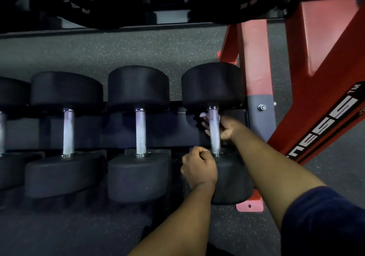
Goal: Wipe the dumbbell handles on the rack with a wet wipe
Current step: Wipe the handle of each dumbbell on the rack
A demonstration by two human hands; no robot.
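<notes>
Several black dumbbells with steel handles lie side by side on the low black rack [167,135]. My right hand [225,128] reaches in from the right and wraps around the handle [214,139] of the rightmost dumbbell [212,83]. A pale wet wipe [203,115] shows under its fingers, pressed against the upper part of the handle. My left hand [198,166] is closed in a fist, resting on the near head [231,180] of that dumbbell, just left of the handle's lower end. Handles of the middle dumbbell [140,133] and left dumbbell [68,132] stand untouched.
A red frame upright [254,58] and a slanted red beam [324,89] with white lettering stand right of the rack. Black 15 kg plates [79,0] hang above on an upper tier. Speckled rubber floor [79,226] lies in front, with a red foot plate [249,206].
</notes>
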